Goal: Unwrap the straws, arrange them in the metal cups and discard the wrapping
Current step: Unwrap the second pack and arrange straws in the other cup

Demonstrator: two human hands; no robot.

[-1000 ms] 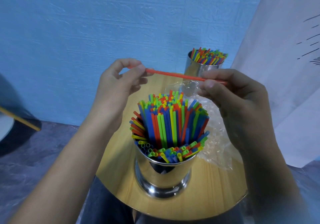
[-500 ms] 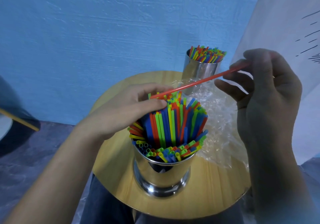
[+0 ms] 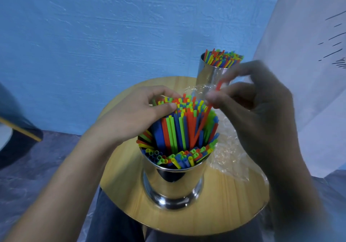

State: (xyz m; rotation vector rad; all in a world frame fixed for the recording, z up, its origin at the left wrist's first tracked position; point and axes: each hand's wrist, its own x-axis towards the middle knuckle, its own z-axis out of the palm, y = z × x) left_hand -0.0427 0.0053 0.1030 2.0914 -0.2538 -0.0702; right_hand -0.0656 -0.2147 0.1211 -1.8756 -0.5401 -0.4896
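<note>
Head view: red straw (image 3: 219, 86), pinched in right hand (image 3: 262, 114), is tilted tip-down into near cup (image 3: 174, 181); bundle (image 3: 174, 129) gripped by left hand (image 3: 134, 116).

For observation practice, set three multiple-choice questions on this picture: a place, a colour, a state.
1. Where does the clear wrapping lie? A on the table, right of the near cup; B on the floor; C in a lap.
2. What colour straw does the right hand pinch? A blue; B red; C yellow.
3. The far cup is: A tipped over; B empty; C upright, full of straws.
Answers: 1 A, it lies on the wood beside that cup; 2 B, its shaft shows red; 3 C, straw tips rise above its rim.
</note>
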